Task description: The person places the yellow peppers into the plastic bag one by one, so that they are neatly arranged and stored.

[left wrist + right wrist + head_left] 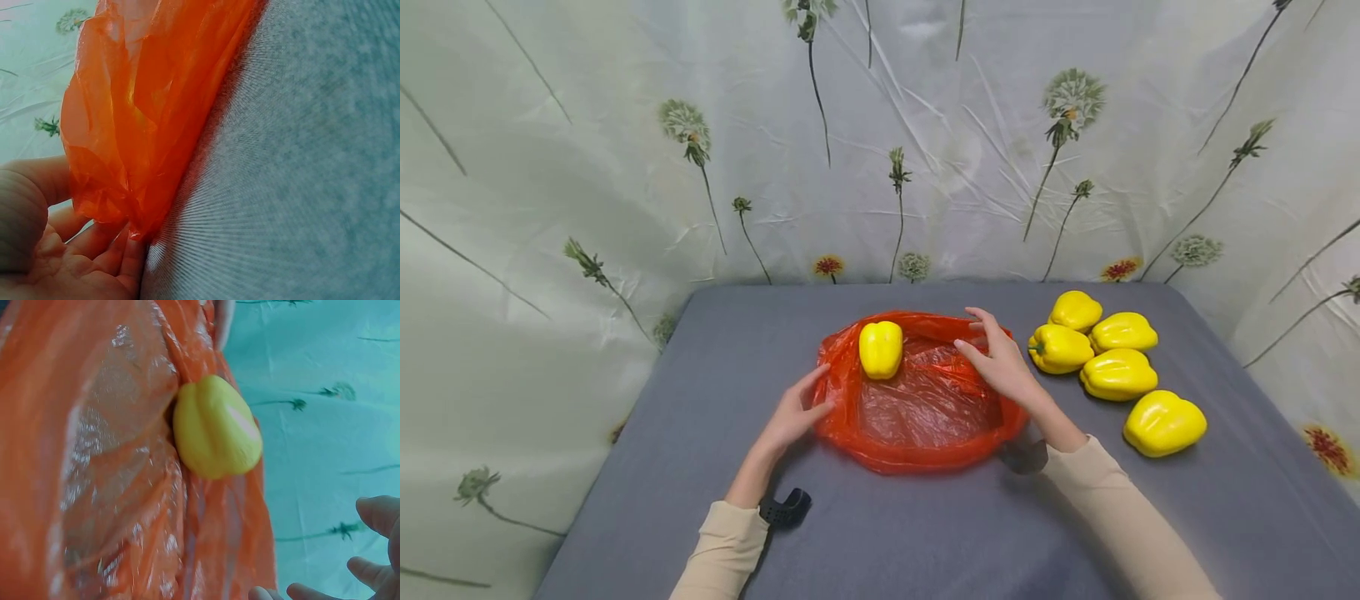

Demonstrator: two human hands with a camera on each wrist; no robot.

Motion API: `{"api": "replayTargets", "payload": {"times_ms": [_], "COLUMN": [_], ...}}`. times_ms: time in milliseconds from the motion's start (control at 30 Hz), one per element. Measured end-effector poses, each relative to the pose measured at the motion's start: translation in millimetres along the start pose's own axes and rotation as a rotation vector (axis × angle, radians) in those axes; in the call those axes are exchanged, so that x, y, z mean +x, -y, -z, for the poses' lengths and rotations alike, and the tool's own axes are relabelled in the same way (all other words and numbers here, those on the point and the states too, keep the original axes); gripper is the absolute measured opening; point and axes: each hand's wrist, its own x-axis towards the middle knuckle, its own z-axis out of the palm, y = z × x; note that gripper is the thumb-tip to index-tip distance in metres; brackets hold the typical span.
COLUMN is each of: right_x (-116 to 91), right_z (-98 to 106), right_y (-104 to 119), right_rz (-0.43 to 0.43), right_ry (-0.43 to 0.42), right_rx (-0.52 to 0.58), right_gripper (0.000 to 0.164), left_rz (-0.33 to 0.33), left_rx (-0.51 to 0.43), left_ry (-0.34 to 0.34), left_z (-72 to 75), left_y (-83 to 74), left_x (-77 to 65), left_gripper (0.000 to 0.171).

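Note:
A red plastic bag [925, 460] lies spread on the table with its mouth facing up. One yellow bell pepper [881, 350] sits inside it, at the back left; the right wrist view shows this pepper [215, 428] against the bag's wall. My left hand [793, 412] is at the bag's left side, thumb and fingers apart. In the left wrist view, the fingers of that hand [81, 262] touch the crumpled red plastic [140, 119]. Over the bag's right rim is my right hand [1003, 367], its fingers spread and holding nothing.
Several yellow bell peppers [1120, 375] lie grouped on the table right of the bag, beside the right forearm. The grey cloth-covered table [887, 533] ends at a curtain [850, 208] printed with dandelions. A black band [786, 508] is on the left wrist.

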Motion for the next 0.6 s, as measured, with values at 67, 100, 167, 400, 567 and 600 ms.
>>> {"api": "replayTargets", "payload": {"times_ms": [67,100,167,400,567,600], "right_x": [-6.5,-10.2,-18.0,-42.1,-60.2,-64.0], "right_z": [5.8,8.5,13.6,29.0,41.6,44.2], "right_y": [-3.2,-4.7,-8.2,-19.4,-24.9,-26.2], "right_rz": [-0.009,-0.011,-0.018,-0.033,-0.067,-0.070], "right_ry": [-0.017,-0.028,-0.050,-0.116,-0.148,-0.163], "right_rx": [0.002,-0.002,0.002,0.017,-0.009,-0.021], "right_gripper": [0.062,0.062,0.062,0.062,0.062,0.061], "left_rz": [-0.004,-0.007,-0.009,0.017,0.025,0.022], "left_rx": [-0.004,-0.001,-0.002,0.005,0.015,0.020], "left_ry": [0.000,0.001,0.001,-0.004,0.009,0.014], "left_z": [0.3,0.4,0.3,-0.7,-0.1,0.1], "left_y": [0.2,0.4,0.3,-10.2,-32.5,-35.9], "left_x": [-0.6,-0.8,-0.9,-3.3,-11.7,-13.0], "left_gripper": [0.064,0.064,0.064,0.063,0.061,0.061]}}
